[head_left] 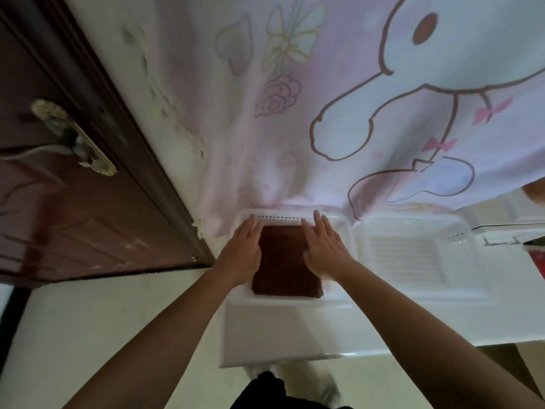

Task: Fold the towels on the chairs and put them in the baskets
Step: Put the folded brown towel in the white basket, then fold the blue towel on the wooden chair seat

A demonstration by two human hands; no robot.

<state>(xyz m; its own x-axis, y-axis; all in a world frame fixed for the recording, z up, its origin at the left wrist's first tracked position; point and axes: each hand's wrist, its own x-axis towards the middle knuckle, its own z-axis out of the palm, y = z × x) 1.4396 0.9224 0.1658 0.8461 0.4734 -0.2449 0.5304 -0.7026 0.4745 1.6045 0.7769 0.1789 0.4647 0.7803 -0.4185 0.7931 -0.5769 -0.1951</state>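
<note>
Setting: pale floor [73, 335], dark wooden door [59, 202] at left, a pink cartoon-print cloth [295, 98] hanging as backdrop.

Nearest: white table [280, 335], glossy, its front corner toward the viewer.

On it, left basket [342, 228], white perforated plastic, holding one brown towel [283, 261], folded to a flat rectangle and lying on the basket floor.

Left hand [240, 252]: flat, fingers extended, resting along the towel's left edge; not clenched.

Right hand [323, 246]: likewise flat and unclenched, along the right edge, fingertips near the far rim.

Handling estimate: soft, light, limp cloth; likely to unfold if lifted by one corner. Best held by both long edges, or pressed flat.

Beside it, right basket [413, 255]: same make, appears empty.
</note>
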